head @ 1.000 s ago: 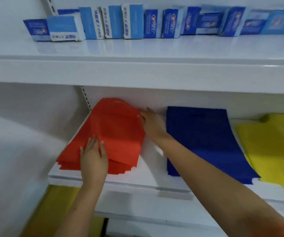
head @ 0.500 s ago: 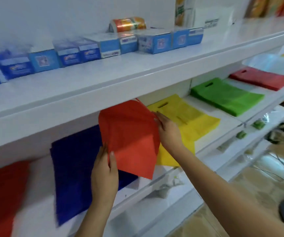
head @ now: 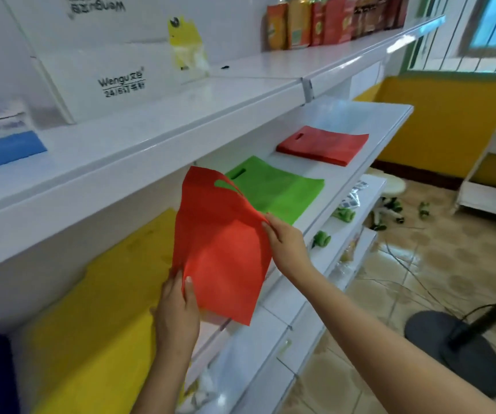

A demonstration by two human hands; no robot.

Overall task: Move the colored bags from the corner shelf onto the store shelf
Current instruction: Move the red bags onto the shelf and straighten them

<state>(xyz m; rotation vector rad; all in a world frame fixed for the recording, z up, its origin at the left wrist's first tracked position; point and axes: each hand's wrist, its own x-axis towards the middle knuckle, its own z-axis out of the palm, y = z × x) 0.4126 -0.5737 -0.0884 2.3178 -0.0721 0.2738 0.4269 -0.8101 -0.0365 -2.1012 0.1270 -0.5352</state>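
Both hands pinching red bag (head: 220, 252) mid-air: left hand (head: 176, 315) bottom edge, right hand (head: 285, 245) side, over yellow bags (head: 100, 309).

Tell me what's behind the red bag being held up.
Behind the held red bag, parts of the yellow bags and green bags lie on the white shelf. The shelf stretch between those two piles is covered, so I cannot tell what lies there.

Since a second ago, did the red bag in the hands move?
Yes. The red bag, held by the left hand and right hand, left the red stack and travelled rightward along the shelf, past blue, now between the yellow bags and green bags.
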